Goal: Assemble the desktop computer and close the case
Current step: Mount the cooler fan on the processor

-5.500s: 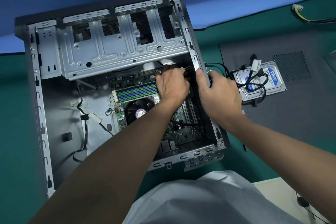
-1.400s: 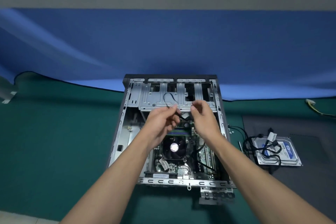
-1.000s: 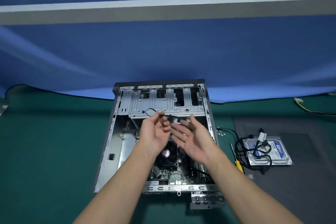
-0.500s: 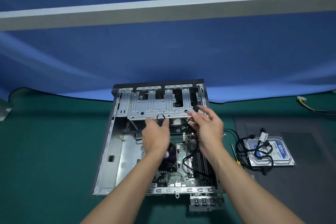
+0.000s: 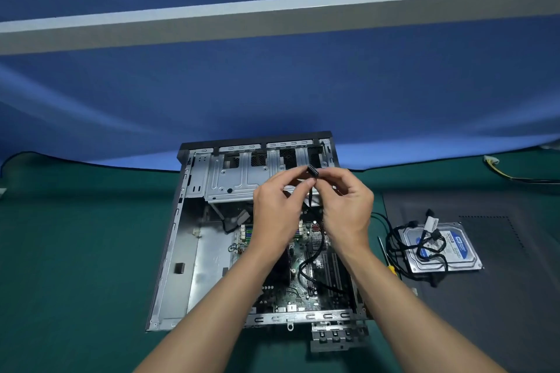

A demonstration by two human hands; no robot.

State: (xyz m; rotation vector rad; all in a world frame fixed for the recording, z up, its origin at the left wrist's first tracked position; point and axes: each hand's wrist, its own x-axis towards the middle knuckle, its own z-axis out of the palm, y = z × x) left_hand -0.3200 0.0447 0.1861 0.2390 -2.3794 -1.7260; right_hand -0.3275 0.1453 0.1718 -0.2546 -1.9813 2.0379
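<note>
Your left hand (image 5: 274,215) and right hand (image 5: 347,209) meet above the open computer case (image 5: 206,275). Both pinch a small black connector (image 5: 312,172) between thumb and fingertips, the left from below and the right from the side. The remaining fingers of both hands are curled loosely. The connector hangs in the air in front of the metal drive cage (image 5: 239,182) at the far end of the case. Its black cable (image 5: 304,269) drops between your hands and loops over the motherboard (image 5: 300,297); I cannot tell where its other end is plugged in.

The case lies on its side on the green table (image 5: 75,251) with its open side up and the motherboard in its near right part. To the right of it a dark grey panel (image 5: 500,297) lies flat on the table. A hard drive (image 5: 454,251) sits on the panel, with a tangle of black leads (image 5: 424,247) lying over it. A screwdriver (image 5: 391,267) with a yellow handle lies between the case and the hard drive.
</note>
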